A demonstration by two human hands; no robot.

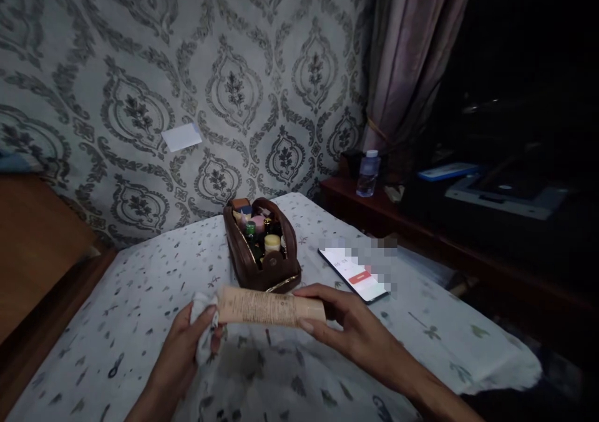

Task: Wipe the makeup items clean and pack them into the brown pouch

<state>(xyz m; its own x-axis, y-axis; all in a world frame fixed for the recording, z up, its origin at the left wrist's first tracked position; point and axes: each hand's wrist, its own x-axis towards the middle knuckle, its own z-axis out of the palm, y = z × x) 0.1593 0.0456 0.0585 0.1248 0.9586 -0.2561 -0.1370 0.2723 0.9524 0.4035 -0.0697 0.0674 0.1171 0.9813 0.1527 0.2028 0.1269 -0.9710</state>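
Note:
A beige squeeze tube (262,306) with small printed text lies sideways in the air over the patterned sheet. My right hand (346,322) grips its capped end between thumb and fingers. At the tube's flat end, my left hand (189,334) is closed on a bunched white cloth (203,331), which touches the tube. Just beyond the tube stands a brown toiletry bag (266,278), unzipped. Inside it are several small items, among them a yellow-lidded jar (272,243) and a green-capped bottle (251,228).
To the right of the bag, a phone (355,275) lies with its screen lit. A clear bottle (368,173) with a white cap stands on a dark red ledge (334,188). A wooden board (42,241) rises at the left, and patterned wallpaper (234,91) covers the wall behind.

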